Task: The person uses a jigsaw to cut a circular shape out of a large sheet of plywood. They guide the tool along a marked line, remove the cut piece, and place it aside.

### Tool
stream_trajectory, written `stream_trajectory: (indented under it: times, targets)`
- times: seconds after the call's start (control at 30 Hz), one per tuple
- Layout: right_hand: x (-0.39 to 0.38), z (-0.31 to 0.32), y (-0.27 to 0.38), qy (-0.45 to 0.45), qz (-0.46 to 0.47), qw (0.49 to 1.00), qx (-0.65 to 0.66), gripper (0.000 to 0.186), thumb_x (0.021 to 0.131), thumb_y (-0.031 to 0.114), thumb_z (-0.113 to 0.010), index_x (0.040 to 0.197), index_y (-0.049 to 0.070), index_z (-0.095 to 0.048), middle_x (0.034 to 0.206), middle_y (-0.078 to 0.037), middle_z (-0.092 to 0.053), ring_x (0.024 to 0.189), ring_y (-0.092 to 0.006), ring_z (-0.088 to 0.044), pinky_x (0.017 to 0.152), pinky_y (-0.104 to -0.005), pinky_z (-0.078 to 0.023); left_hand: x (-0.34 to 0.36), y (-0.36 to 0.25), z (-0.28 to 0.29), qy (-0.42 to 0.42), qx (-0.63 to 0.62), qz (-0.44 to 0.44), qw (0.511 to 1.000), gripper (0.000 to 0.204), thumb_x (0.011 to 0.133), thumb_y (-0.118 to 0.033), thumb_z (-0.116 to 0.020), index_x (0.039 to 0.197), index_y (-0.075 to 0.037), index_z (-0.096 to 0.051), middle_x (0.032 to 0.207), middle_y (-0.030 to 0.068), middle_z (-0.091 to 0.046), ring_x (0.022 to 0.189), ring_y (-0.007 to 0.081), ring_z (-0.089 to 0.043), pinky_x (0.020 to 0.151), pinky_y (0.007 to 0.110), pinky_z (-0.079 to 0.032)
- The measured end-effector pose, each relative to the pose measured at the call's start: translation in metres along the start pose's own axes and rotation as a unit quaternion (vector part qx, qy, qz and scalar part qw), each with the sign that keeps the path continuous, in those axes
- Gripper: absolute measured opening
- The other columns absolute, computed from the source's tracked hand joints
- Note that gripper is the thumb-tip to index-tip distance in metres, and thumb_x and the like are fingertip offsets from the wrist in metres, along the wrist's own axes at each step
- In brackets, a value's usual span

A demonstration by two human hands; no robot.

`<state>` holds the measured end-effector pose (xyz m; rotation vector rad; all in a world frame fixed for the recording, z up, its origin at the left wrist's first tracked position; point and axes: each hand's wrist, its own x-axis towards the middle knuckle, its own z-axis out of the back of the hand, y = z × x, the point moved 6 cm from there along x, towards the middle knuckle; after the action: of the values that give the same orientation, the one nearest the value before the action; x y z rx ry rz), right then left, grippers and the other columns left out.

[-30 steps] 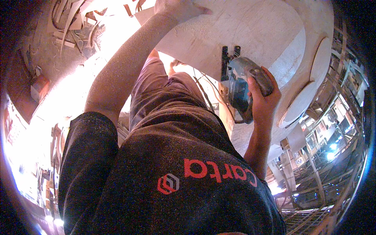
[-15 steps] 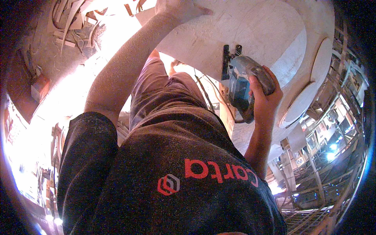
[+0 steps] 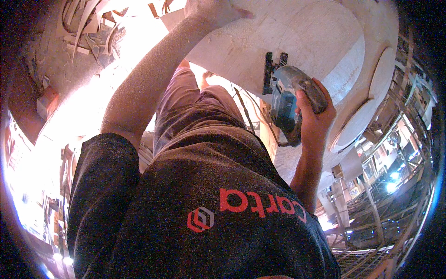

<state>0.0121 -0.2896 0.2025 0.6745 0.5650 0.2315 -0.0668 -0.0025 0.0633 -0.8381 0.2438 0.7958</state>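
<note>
My right hand [image 3: 318,114] is wrapped round the top handle of a blue and grey jigsaw [image 3: 284,104]. The saw's dark shoe [image 3: 268,74] lies at the near edge of a pale, dusty wooden board [image 3: 237,51]; its blade is hidden. On the board's upper left part, my left hand [image 3: 211,13] rests flat with the thumb stretched out. The top edge of the picture cuts off some of its fingers. A curved line runs round the board's right side, past a paler strip [image 3: 346,65].
Rounded wooden pieces [image 3: 383,69] lie beyond the board at the right. A cord [image 3: 246,109] hangs below the board beside my legs. Curved wood offcuts [image 3: 86,28] litter the floor at the far left. Stacked frames and strips [image 3: 385,200] fill the lower right.
Almost nothing differs. The board and pieces at the right sit very slightly shifted in the picture; both hands and the jigsaw keep their places.
</note>
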Motion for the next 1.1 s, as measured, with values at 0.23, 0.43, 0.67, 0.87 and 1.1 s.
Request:
stream_trajectory:
  times: [0.23, 0.43, 0.67, 0.87, 1.1]
  targets:
    - [0.001, -0.001, 0.003, 0.002, 0.005, 1.0, 0.009, 0.046, 0.089, 0.012, -0.077, 0.129, -0.005, -0.061, 0.091, -0.005, -0.069, 0.067, -0.0099, -0.058, 0.059, -0.0232, -0.047, -0.006, -0.002, 0.005, -0.03, -0.019, -0.017, 0.999, 0.053, 0.069, -0.055, -0.083, 0.084, -0.006, -0.074, 0.094, 0.0175, -0.073, 0.094, 0.0346, -0.071, 0.084, 0.045, -0.054]
    - [0.003, -0.001, 0.003, -0.001, 0.003, 1.0, 0.01, 0.046, 0.089, 0.011, -0.076, 0.129, -0.006, -0.061, 0.091, -0.005, -0.069, 0.067, -0.0097, -0.057, 0.059, -0.0229, -0.046, -0.006, -0.003, 0.006, -0.018, -0.031, -0.009, 0.999, 0.052, 0.068, -0.055, -0.084, 0.084, -0.006, -0.074, 0.093, 0.017, -0.073, 0.094, 0.0344, -0.071, 0.084, 0.045, -0.054]
    - [0.004, -0.001, 0.004, -0.007, 0.001, 1.0, -0.012, 0.049, 0.089, 0.011, -0.076, 0.131, -0.006, -0.059, 0.091, -0.006, -0.07, 0.067, -0.0096, -0.058, 0.059, -0.0231, -0.046, -0.002, 0.0, 0.001, -0.03, -0.017, -0.012, 0.999, 0.052, 0.067, -0.057, -0.085, 0.08, -0.007, -0.073, 0.09, 0.016, -0.074, 0.091, 0.0337, -0.072, 0.081, 0.045, -0.055]
    - [0.005, -0.003, 0.007, -0.003, -0.002, 1.0, 0.004, 0.049, 0.089, 0.013, -0.076, 0.131, -0.006, -0.059, 0.091, -0.006, -0.07, 0.067, -0.0096, -0.057, 0.059, -0.0232, -0.046, 0.002, 0.001, -0.002, -0.032, -0.016, -0.014, 0.999, 0.054, 0.066, -0.058, -0.085, 0.079, -0.007, -0.073, 0.088, 0.0157, -0.073, 0.087, 0.0338, -0.072, 0.078, 0.045, -0.055]
    - [0.007, -0.002, 0.009, -0.01, -0.005, 1.0, -0.012, 0.047, 0.09, 0.013, -0.075, 0.13, -0.007, -0.059, 0.089, -0.006, -0.069, 0.066, -0.0095, -0.057, 0.059, -0.0229, -0.045, 0.002, 0.002, 0.0, -0.028, -0.013, -0.009, 0.999, 0.055, 0.067, -0.057, -0.085, 0.08, -0.006, -0.073, 0.088, 0.0166, -0.073, 0.087, 0.0342, -0.072, 0.078, 0.045, -0.055]
